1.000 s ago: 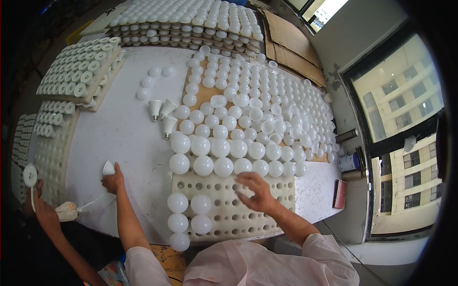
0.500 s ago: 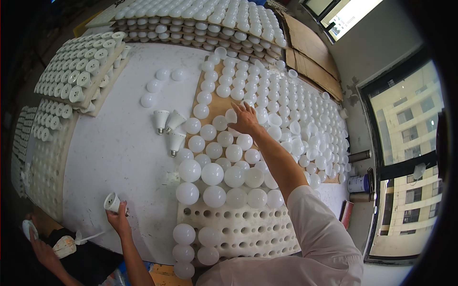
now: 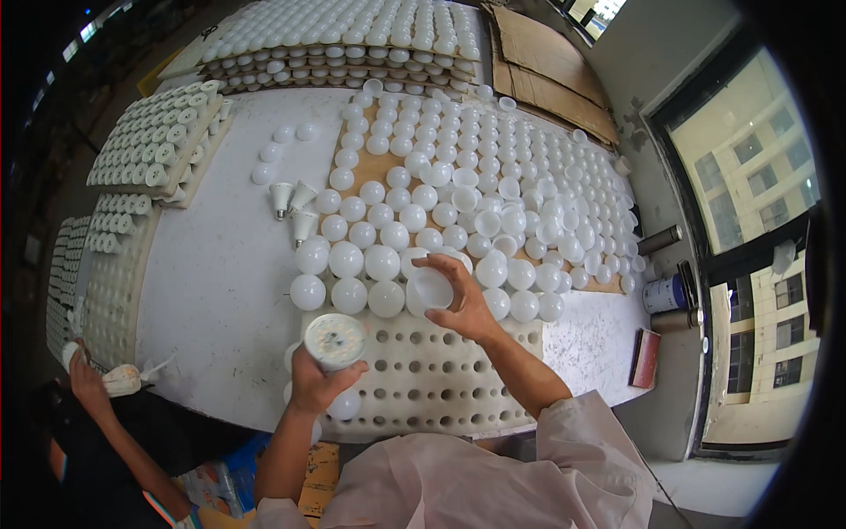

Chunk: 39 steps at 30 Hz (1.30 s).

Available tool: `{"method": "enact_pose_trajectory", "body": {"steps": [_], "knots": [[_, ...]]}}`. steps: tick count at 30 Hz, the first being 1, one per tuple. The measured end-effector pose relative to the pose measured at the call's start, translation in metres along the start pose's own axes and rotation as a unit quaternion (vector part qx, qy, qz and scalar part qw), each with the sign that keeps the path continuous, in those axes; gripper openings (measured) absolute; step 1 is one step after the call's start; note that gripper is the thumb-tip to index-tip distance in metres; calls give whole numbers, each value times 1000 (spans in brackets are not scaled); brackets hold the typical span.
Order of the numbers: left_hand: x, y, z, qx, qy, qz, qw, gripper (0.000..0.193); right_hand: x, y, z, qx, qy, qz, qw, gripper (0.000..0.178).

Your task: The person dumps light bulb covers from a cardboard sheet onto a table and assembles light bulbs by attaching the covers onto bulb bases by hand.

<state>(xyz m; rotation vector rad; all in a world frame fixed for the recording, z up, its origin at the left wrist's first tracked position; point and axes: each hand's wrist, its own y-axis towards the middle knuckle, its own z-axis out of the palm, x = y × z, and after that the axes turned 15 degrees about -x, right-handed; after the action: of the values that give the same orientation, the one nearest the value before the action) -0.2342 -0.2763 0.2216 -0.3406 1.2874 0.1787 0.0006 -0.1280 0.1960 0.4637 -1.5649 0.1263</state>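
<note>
My left hand (image 3: 319, 381) is closed around a white LED bulb body (image 3: 336, 340), its round open top with the chip board facing up. To its right, my right hand (image 3: 464, 300) grips a translucent white dome cover (image 3: 430, 293) by its sides, its hollow side turned toward the bulb body. The two parts are apart. Below my hands lies a pale board with holes (image 3: 423, 370). Just beyond stand rows of round bulbs with domes (image 3: 385, 263), and behind them many loose dome covers (image 3: 511, 159) on a brown board.
Three white bulb bodies (image 3: 302, 212) lie left of the domes, with several loose covers (image 3: 271, 152) farther off. Trays of bulb bodies (image 3: 159, 141) stack at the left, layered dome trays (image 3: 352, 35) at the back. A co-worker's hand (image 3: 86, 381) holds something white at far left.
My right hand has come back from the far domes with a cover in it. My left hand has brought the bulb body right, over the holed board. The view has shifted.
</note>
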Motion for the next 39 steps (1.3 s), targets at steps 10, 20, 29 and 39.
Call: {"method": "enact_pose_trajectory", "body": {"steps": [10, 20, 29, 39], "knots": [[33, -122, 116, 37, 61, 37, 997, 40, 52, -167, -58, -10, 155, -2, 988, 78], [40, -170, 134, 65, 35, 46, 996, 39, 62, -208, -74, 11, 226, 84, 970, 88], [25, -184, 116, 66, 99, 21, 993, 42, 76, -215, -72, 67, 130, 69, 987, 88], [18, -176, 84, 158, 376, -1, 913, 50, 98, -214, -29, 245, -231, -49, 940, 81]]}}
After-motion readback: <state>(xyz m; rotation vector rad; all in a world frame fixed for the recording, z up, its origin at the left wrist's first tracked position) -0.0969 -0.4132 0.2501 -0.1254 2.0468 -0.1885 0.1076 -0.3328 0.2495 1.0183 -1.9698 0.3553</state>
